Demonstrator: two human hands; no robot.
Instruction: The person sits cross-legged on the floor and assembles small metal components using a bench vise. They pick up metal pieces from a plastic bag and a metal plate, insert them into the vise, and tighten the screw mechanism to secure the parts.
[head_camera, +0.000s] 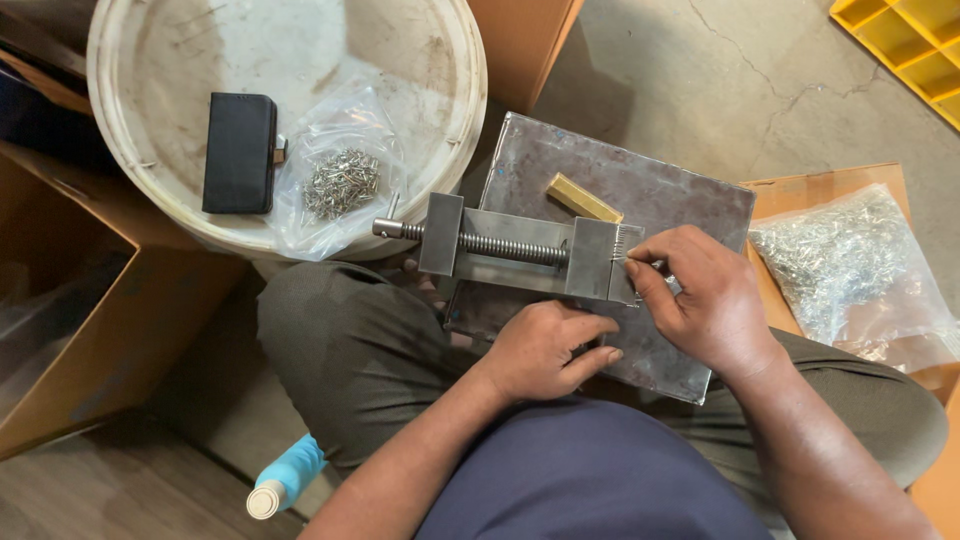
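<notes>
Concrete floor (700, 70), grey metal plate (640, 190) across lap, small steel vise (520, 255) on plate, left hand (545, 350) curled loosely against vise base, right hand (700, 300) pinching thin pins (622, 243) at vise jaw, brass block (583, 198) just behind, bag of screws (340, 180) on white bucket lid (150, 140).

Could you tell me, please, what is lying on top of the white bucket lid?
On the white bucket lid lie a black case and a clear bag holding small metal pins. The lid covers whatever is inside the bucket.

Grey steel vise (520, 255), brass-yellow bar (583, 198), black wallet (239, 152), white bucket lid (150, 60)
</notes>
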